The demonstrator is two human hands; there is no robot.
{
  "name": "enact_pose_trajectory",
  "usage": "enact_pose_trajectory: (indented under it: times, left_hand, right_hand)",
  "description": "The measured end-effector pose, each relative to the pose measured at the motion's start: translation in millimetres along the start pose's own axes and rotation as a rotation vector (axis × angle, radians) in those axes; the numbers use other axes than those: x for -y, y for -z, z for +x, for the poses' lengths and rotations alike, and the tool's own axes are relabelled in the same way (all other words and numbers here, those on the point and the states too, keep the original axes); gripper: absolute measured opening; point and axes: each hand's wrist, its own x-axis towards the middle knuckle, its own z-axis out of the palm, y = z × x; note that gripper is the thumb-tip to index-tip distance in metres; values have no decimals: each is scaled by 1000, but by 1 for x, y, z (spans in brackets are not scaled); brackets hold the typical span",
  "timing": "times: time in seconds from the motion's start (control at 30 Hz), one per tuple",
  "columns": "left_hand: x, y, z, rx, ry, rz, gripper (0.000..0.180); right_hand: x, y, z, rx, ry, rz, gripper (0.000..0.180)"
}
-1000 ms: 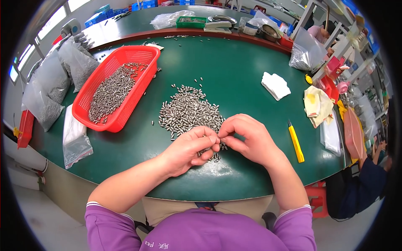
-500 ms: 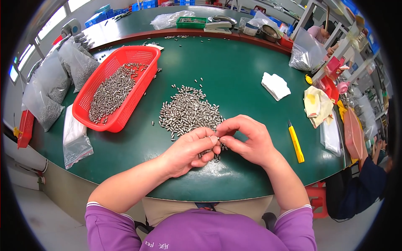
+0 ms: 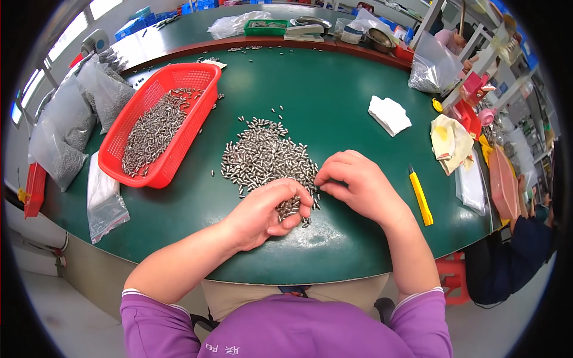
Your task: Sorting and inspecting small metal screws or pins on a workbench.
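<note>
A pile of small metal pins (image 3: 262, 156) lies on the green table (image 3: 334, 107) in front of me. My left hand (image 3: 262, 213) is cupped palm-up at the pile's near edge and holds a small bunch of pins in its curled fingers. My right hand (image 3: 353, 182) rests just to the right of it, fingers bent toward the pile and the left hand's fingertips; whether it pinches a pin I cannot tell. A red plastic basket (image 3: 197, 128) with more pins in it stands to the left of the pile.
A yellow utility knife (image 3: 421, 197) lies right of my right hand. Clear bags of pins (image 3: 62, 134) line the left edge. A white cloth (image 3: 389, 114), yellow cloth (image 3: 449, 140) and pink trays sit at right. Another person's dark sleeve (image 3: 519, 250) shows at lower right.
Both hands stayed at the near edge of the pile; the fingers shifted slightly, the left hand turning more palm-up with pins gathered in it.
</note>
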Motion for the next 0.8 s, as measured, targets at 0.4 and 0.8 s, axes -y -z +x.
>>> enact_pose_trajectory:
  times: [0.4,0.8]
  left_hand:
    - [1,2,2,-17,11,-84,19]
    - [1,0,0,33,23,-85,9]
  right_hand:
    - [-1,-4,-4,116,-65,-69,14]
    - [12,-8,2,39,-62,524,9]
